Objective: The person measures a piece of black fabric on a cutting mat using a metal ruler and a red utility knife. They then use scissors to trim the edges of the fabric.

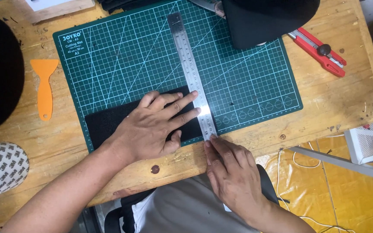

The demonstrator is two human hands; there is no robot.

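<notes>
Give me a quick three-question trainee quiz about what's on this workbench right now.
1. True or false: the left hand presses flat on the black sheet.
2. What touches the near end of the ruler: A) right hand, B) scraper, C) knife?
3. What colour is the mat?

Key: 1 true; 2 A; 3 green.

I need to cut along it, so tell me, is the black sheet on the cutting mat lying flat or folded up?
Flat. The black sheet lies spread on the green mat, pressed by the left hand; no fold shows.
</notes>
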